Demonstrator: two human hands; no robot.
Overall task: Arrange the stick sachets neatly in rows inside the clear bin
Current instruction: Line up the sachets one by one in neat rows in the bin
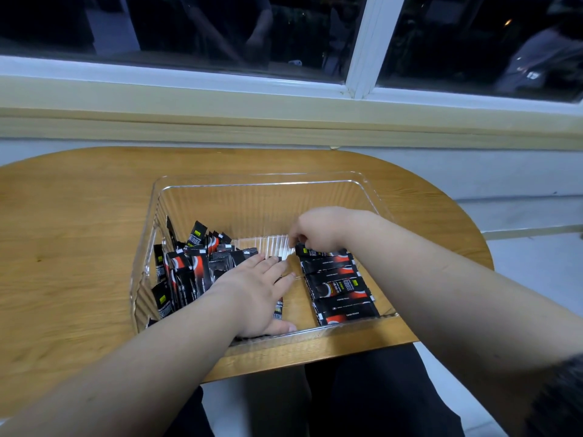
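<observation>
A clear bin (pixel 362 184) of glossy, ribbed plastic with rounded corners sits on the oval wood-grain desk (pixel 79 247). It holds slim black-and-red foil stick sachets (pixel 339 287), a flat row at its right and a jumbled heap (pixel 186 269) at its left. The left hand (pixel 255 291) lies flat, fingers straight, on sachets mid-bin, while the right hand (pixel 318 230) pinches the row's farthest sachet (pixel 318 253) with curled fingers.

Setting: indoor rm, home/office, can't tell which. Round-ended brown wood table (pixel 79 231) against far wall, under white-framed window (pixel 366 42) w/ cream sill (pixel 189 99); panes dark.
</observation>
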